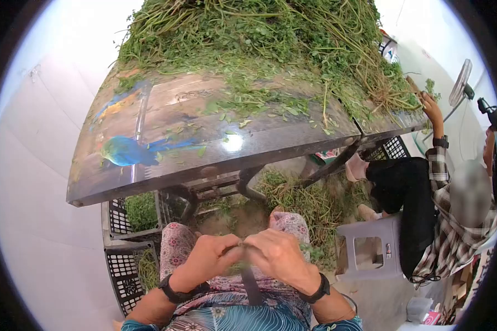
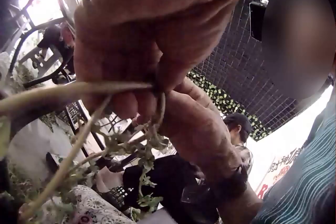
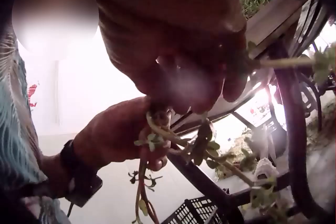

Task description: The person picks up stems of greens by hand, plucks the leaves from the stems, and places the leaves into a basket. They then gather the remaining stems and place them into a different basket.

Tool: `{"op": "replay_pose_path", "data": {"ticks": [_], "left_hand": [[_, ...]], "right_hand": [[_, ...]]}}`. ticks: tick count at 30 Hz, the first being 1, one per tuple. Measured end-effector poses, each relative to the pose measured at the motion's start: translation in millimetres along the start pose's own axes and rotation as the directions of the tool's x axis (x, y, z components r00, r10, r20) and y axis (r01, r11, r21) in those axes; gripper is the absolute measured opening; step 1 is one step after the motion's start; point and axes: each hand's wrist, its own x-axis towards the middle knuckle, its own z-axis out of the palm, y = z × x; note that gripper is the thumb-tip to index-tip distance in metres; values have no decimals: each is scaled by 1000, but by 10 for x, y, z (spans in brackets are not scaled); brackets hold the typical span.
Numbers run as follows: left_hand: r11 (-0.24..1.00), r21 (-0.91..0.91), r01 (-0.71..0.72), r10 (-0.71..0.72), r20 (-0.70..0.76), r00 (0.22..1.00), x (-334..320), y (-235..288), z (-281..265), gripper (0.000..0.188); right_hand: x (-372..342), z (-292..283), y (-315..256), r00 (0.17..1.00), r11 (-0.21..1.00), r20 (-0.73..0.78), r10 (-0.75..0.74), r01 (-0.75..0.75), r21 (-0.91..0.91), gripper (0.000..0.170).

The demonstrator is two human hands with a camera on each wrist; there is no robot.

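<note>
Above the lap, my left hand (image 1: pixel 212 258) and right hand (image 1: pixel 279 255) meet with their fingertips together. Thumb and fingers of the left hand pinch leafy green stems (image 2: pixel 63 98), which hang down with small leaves in the left wrist view. Close against it, my right hand (image 3: pixel 178 40) also grips a leafy stem (image 3: pixel 231 171) with curled fingers. More thin stems (image 3: pixel 142 192) trail below the left hand in the right wrist view. The pinch point itself is mostly hidden by the fingers.
A table (image 1: pixel 188 160) ahead bears a large heap of greens (image 1: pixel 259 33). Black crates (image 1: pixel 130 276) with greens stand at the left. More stems (image 1: pixel 320 215) lie on the floor under the table. A grey stool (image 1: pixel 370 248) and a seated person (image 1: pixel 414 215) are at the right.
</note>
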Motion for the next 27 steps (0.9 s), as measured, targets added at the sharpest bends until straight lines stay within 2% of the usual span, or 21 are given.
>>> {"op": "replay_pose_path", "data": {"ticks": [2, 5, 8, 11, 13, 14, 19, 20, 22, 23, 25, 26, 27], "left_hand": [[998, 50, -22, 27, -97, 995, 10, -18, 75, 10], [999, 46, -11, 21, -213, 977, 39, -43, 145, 10], [998, 47, -49, 60, -279, 959, 70, -110, 174, 10], [995, 62, -77, 93, -303, 949, 79, -147, 163, 10], [989, 112, -93, 125, -328, 936, 106, -160, 159, 10], [993, 98, -65, 95, -350, 932, 112, -177, 177, 10], [998, 57, 27, 2, -454, 891, 153, -281, 267, 10], [997, 62, 42, -11, -436, 900, 165, -277, 253, 10], [995, 65, 80, -48, -392, 919, 146, -256, 248, 10], [998, 57, 20, 4, -382, 924, 142, -235, 303, 10], [995, 41, -93, 102, -370, 923, 152, -171, 468, 10], [999, -6, 43, -43, -314, 948, 171, -173, 439, 12], [997, -62, 36, -54, -322, 945, 208, -204, 363, 14]], "right_hand": [[8, 36, 8, 998, 998, 14, 63, -62, -20, 22], [33, 119, 56, 973, 962, -27, 228, -221, 159, 20], [58, 212, 68, 913, 865, 32, 407, -396, 307, 20], [33, 400, 170, 887, 812, -43, 459, -400, 426, 22], [61, 440, 169, 833, 714, 10, 553, -480, 509, 24], [78, 453, 171, 804, 662, 37, 594, -514, 545, 24], [172, 560, 158, 750, 520, 59, 658, -511, 685, 24], [189, 568, 155, 735, 489, 66, 675, -512, 706, 24], [206, 674, 373, 660, 242, 187, 728, -502, 831, 27], [214, 692, 437, 621, 107, 255, 741, -484, 869, 30], [264, 614, 476, 593, 25, 217, 776, -373, 928, 36], [290, 574, 470, 568, -30, 217, 794, -320, 947, 40], [270, 506, 481, 596, 64, 149, 789, -320, 945, 43]]}}
